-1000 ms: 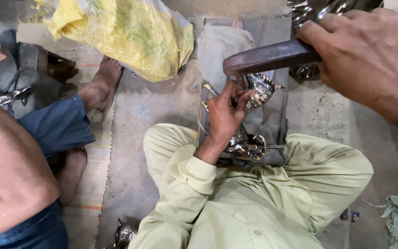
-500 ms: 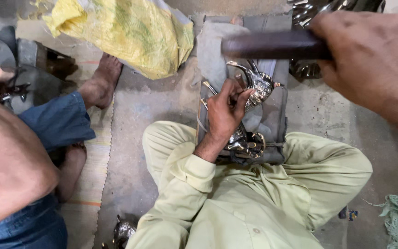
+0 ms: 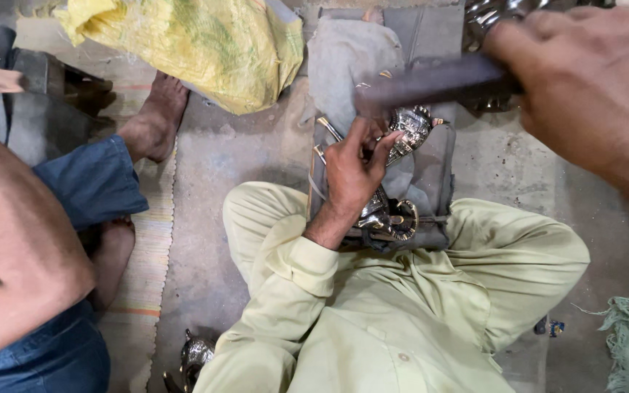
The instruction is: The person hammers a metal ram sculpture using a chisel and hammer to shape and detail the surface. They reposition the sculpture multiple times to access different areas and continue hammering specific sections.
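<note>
On the grey cloth (image 3: 343, 54), left hand (image 3: 351, 171) grips metal piece (image 3: 409, 127).

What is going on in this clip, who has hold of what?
A person sitting on the floor steadies a shiny embossed metal piece on a grey cloth pad with the left hand. The right hand is raised close to the camera, gripping a dark tool, blurred, above the piece. More metal parts lie by the lap. Another person in blue jeans sits alongside, near a yellow sack.
</note>
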{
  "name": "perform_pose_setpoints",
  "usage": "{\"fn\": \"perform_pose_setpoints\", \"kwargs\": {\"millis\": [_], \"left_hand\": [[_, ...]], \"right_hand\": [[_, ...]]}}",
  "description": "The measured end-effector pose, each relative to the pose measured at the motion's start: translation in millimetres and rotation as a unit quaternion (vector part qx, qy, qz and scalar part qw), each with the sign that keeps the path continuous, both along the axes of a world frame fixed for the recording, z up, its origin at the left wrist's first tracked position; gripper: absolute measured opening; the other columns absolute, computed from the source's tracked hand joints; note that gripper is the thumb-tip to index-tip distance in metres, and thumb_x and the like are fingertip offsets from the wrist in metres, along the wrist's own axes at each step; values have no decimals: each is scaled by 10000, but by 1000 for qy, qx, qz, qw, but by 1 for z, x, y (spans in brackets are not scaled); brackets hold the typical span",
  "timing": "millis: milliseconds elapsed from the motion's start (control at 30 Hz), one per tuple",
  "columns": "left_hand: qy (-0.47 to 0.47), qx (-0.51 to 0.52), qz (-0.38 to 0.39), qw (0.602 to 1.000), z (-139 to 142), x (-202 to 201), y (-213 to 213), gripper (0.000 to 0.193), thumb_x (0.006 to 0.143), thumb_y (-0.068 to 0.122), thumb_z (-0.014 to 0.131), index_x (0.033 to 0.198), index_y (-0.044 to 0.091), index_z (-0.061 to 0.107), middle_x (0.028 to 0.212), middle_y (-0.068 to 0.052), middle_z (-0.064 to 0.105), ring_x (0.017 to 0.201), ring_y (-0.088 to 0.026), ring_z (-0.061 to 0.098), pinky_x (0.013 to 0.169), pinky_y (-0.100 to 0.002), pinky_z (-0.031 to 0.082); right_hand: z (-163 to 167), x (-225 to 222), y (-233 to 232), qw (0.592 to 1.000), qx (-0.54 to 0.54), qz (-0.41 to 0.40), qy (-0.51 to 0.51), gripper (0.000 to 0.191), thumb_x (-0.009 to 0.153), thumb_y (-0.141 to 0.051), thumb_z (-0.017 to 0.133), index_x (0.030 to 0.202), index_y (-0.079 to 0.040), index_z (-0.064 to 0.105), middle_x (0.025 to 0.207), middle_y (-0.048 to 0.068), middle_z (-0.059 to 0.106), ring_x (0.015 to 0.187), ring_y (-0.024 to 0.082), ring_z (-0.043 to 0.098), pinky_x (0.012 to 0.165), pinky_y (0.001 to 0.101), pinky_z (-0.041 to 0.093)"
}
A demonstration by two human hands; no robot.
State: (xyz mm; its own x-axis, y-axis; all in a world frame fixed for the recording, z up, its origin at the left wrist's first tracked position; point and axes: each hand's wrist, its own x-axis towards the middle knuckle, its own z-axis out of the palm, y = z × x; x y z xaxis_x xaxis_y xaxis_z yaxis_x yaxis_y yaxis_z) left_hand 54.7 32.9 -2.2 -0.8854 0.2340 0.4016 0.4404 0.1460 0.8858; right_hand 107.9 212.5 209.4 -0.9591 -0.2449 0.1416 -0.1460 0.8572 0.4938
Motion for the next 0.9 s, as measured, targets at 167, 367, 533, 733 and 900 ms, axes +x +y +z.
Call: {"fn": "perform_pose_setpoints", "kwargs": {"millis": [167, 367, 533, 733, 900], "left_hand": [[50, 17, -13, 999, -3, -1, 0, 210, 961, 139, 774, 1058, 66, 603, 752, -42, 651, 598, -112, 616, 542, -301, 475], [22, -22, -6, 999, -3, -1, 0, 264, 925, 137, 831, 973, 55, 584, 626, -52, 586, 492, -147, 561, 482, -331, 436], [35, -6, -10, 999, -3, 1, -1, 254, 916, 133, 812, 1012, 37, 597, 682, -57, 644, 517, -118, 604, 495, -310, 460], [62, 3, -9, 998, -6, 3, -2, 231, 942, 122, 807, 990, 40, 596, 697, -75, 631, 548, -132, 586, 527, -311, 455], [33, -25, 3, 999, -6, 4, 0, 241, 918, 136, 844, 945, 49, 620, 605, -69, 577, 471, -150, 511, 487, -331, 426]], "right_hand": [[0, 2, 2, 1000, 13, -12, 10, 299, 863, -256, 751, 1148, -171, 715, 940, 23, 737, 827, 163, 725, 739, 302, 567], [-1, 5, 4, 999, 33, -10, -18, 305, 875, -263, 746, 1159, -161, 706, 901, 18, 718, 834, 164, 728, 738, 318, 566], [-5, 8, 4, 998, 59, -12, -9, 327, 842, -286, 761, 1151, -199, 702, 906, 1, 720, 832, 152, 730, 743, 307, 564], [-3, 13, 4, 1000, -6, -4, -1, 296, 876, -193, 777, 1162, -173, 701, 933, 14, 724, 823, 169, 723, 771, 319, 559], [2, 19, -2, 1000, -12, -2, 12, 378, 810, -192, 785, 1176, -138, 711, 957, 23, 727, 847, 186, 727, 761, 322, 557]]}}
